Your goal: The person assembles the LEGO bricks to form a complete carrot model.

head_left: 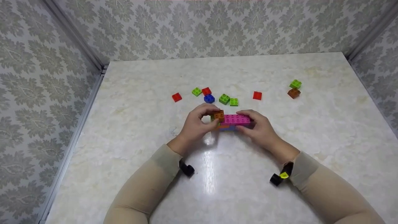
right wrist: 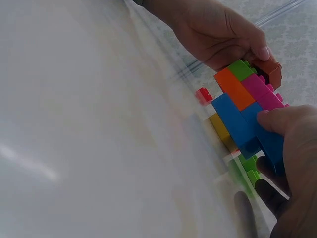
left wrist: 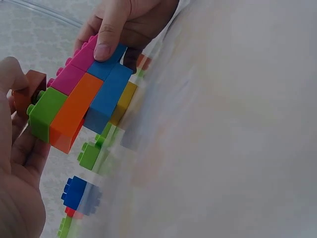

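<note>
Around mid bench (head_left: pixel 130 130) | my left grip (head_left: pixel 199 124) pinches the brown block (head_left: pixel 219 115) over the green block (left wrist: pixel 47 111); right grip (head_left: pixel 261 129) holds the far end of the stack (head_left: pixel 237 119) | brown looks tilted tbh, I'd square it, brace right, press straight down

- In the head view, a pale marbled tabletop (head_left: pixel 140 84) fills the centre.
- At 12 o'clock, a back wall (head_left: pixel 199 28) with grey-green leafy motifs.
- Matching left wall (head_left: pixel 28 102) at 9, right wall (head_left: pixel 379 53) towards 3.
- Grey corner posts at 10 (head_left: pixel 75 31) and 2.
- Bright glare (head_left: pixel 209 174) at 6.
</note>
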`<state>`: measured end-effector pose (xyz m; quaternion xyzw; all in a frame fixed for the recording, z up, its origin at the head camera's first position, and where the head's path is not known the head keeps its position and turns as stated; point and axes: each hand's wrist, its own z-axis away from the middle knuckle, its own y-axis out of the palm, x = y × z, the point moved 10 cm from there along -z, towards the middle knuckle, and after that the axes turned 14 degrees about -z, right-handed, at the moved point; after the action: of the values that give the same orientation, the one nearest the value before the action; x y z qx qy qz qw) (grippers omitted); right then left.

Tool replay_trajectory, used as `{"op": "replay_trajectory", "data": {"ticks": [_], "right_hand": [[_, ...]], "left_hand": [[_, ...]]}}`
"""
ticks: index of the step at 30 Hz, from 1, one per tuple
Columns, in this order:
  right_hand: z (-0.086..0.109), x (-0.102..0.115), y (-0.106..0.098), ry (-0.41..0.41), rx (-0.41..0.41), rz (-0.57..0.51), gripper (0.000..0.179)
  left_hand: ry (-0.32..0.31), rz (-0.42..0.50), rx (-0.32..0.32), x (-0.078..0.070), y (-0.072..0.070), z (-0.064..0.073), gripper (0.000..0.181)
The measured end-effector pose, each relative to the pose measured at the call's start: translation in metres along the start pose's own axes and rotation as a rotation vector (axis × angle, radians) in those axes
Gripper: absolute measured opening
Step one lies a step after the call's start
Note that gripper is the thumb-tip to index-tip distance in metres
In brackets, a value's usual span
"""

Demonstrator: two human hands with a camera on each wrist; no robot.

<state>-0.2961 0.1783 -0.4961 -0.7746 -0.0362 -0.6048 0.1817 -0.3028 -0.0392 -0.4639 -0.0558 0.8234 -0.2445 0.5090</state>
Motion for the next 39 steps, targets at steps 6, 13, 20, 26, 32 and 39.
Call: {"op": "replay_trajectory", "data": {"ticks": [6,13,20,26,32,39], "right_hand": [[-0.001,0.0,0.0,-0.003,-0.001,0.004,0.052],[-0.001,-0.001,0.002,0.0,0.002,0.011,0.052],[0.001,-0.002,0.001,-0.002,-0.005,0.006,0.051],[-0.002,0.0,-0.001,-0.008,-0.013,0.024,0.051],[-0.001,0.0,-0.001,0.0,-0.006,0.025,0.051],[-0.001,0.0,-0.001,-0.006,-0.005,0.023,0.051]], "left_hand": [[0.018,-0.013,0.033,-0.003,0.003,-0.001,0.03],[-0.126,0.126,0.096,0.009,0.012,0.003,0.026],[-0.217,0.15,0.157,0.014,0.017,0.004,0.026],[-0.213,0.133,0.15,0.012,0.013,0.0,0.026],[-0.243,0.111,0.153,0.012,0.012,-0.001,0.026],[-0.23,0.124,0.153,0.008,0.012,-0.001,0.024]]}}
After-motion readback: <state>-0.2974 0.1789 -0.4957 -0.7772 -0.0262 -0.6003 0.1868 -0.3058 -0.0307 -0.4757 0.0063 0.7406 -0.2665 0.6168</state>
